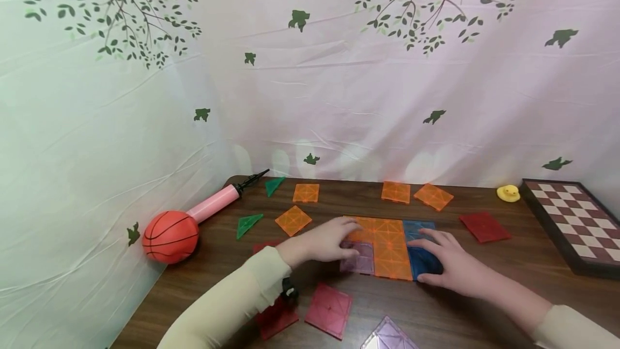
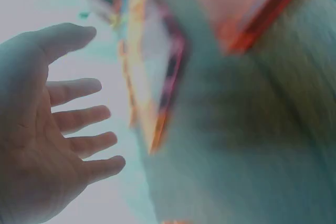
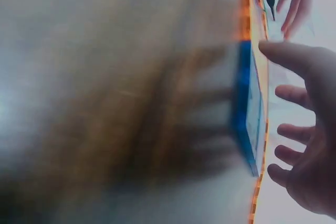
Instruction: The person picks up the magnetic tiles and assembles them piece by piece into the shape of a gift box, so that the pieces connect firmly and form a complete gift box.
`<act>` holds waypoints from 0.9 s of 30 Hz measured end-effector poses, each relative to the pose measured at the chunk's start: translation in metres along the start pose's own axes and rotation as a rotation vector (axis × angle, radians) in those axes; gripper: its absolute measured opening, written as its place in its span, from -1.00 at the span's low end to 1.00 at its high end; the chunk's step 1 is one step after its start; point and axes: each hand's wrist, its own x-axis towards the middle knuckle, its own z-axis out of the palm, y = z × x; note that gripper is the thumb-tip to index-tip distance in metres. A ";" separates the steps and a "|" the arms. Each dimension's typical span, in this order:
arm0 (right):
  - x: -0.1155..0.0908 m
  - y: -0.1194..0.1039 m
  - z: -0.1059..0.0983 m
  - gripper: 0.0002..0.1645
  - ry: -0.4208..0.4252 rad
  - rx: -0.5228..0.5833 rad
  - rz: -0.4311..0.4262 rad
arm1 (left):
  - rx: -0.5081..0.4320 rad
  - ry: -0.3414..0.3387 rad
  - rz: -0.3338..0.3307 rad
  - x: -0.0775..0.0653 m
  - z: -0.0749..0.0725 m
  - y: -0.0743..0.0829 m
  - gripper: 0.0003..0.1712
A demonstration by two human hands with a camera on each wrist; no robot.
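Translucent magnetic tiles lie edge to edge as a flat panel on the table: orange tiles (image 1: 390,246), a purple tile (image 1: 365,258) at front left and blue tiles (image 1: 418,271) along the right side. At the panel's left end is my left hand (image 1: 324,242), fingers spread over the orange and purple tiles. My right hand (image 1: 457,268) is above the blue side, with fingers and thumb apart. In the wrist views, relaxed fingers (image 2: 84,119) of the left and fingers (image 3: 294,129) of the right hold nothing. The hands hide parts of the panel.
Loose tiles surround the panel: orange (image 1: 306,193), green (image 1: 249,225), red (image 1: 484,227), pink-red (image 1: 329,310) and purple (image 1: 389,335). Left are a small basketball (image 1: 170,237) and a pink pump (image 1: 214,203). A rubber duck (image 1: 508,193) and chessboard (image 1: 576,220) sit at right.
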 end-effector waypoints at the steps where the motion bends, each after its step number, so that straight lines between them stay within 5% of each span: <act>1: 0.003 0.001 -0.001 -0.21 -0.008 0.013 -0.010 | -0.020 0.021 -0.021 -0.007 -0.004 -0.004 -0.31; 7: 0.015 0.004 0.000 -0.08 -0.067 0.047 -0.050 | -0.091 0.108 -0.144 -0.057 -0.015 -0.032 -0.47; 17: 0.016 0.009 0.003 -0.01 -0.099 0.051 -0.032 | 0.009 0.125 -0.375 -0.134 -0.015 -0.055 -0.42; 21: 0.015 0.010 0.002 0.01 -0.101 0.053 -0.032 | -0.040 0.085 -0.331 -0.142 -0.010 -0.061 -0.44; 27: 0.014 0.011 0.004 0.00 -0.105 0.061 -0.030 | 0.008 0.090 -0.216 -0.131 0.002 -0.061 -0.54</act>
